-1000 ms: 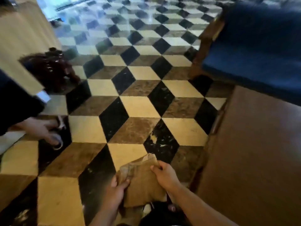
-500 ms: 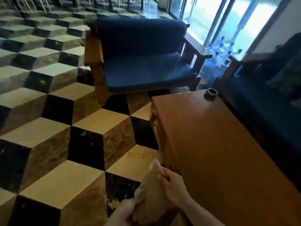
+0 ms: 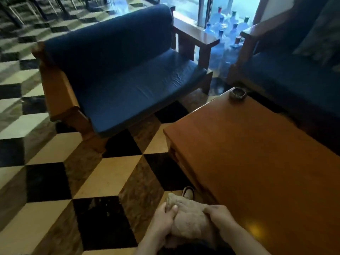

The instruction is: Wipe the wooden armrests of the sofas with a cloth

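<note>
A brown cloth (image 3: 187,219) is bunched low in the middle of the view. My left hand (image 3: 162,220) grips its left side and my right hand (image 3: 219,220) grips its right side. Ahead stands a blue-cushioned sofa (image 3: 132,70) with a wooden left armrest (image 3: 58,89) and a wooden right armrest (image 3: 195,36). A second blue sofa (image 3: 294,74) is at the right, its wooden armrest (image 3: 246,43) facing the first sofa. Both hands are well short of any armrest.
A wooden coffee table (image 3: 257,162) fills the right side, with a dark ashtray (image 3: 238,93) at its far corner. Several blue water bottles (image 3: 224,34) stand by the window between the sofas. My shoe (image 3: 188,193) shows on the checkered floor (image 3: 73,181).
The view swung from the open floor and another person's hand to the sofas and table. The sofa now looks closer. Both hands have gathered the cloth into a tighter bunch.
</note>
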Demonstrator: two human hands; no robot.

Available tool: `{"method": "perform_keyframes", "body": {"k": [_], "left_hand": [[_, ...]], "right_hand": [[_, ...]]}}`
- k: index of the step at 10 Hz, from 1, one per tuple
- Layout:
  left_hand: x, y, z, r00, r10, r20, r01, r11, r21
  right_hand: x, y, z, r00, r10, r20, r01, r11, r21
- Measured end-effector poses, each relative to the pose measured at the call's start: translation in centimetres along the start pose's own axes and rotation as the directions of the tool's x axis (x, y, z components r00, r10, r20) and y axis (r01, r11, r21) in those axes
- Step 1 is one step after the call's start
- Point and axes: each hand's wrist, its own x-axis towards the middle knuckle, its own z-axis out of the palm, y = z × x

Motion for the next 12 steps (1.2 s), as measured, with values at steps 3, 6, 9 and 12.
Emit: {"method": "perform_keyframes", "body": {"k": [3, 6, 9, 12], "left_hand": [[17.7, 17.0, -3.3, 0.993, -0.115, 0.038, 0.095, 0.933, 0.348], [35.3, 29.0, -0.7, 0.962, 0.066, 0.267, -0.231, 0.718, 0.657], [48.8, 29.0, -3.8, 0.971, 0.056, 0.233, -0.225, 0.551, 0.804], [46.0, 26.5, -14.4, 0.967, -0.18, 0.18, -0.096, 0.398, 0.913]], "right_hand": [[13.2, -16.8, 2.2, 0.997, 0.016, 0.076, -0.036, 0.964, 0.265], [23.0, -24.6, 2.7, 0.979, 0.065, -0.192, 0.072, 0.774, 0.629], [31.8, -26.7, 11.5, 0.862, 0.329, -0.386, 0.083, 0.659, 0.747], [26.2, -24.6, 19.1, 0.765, 0.514, -0.388, -0.104, 0.694, 0.713]]}}
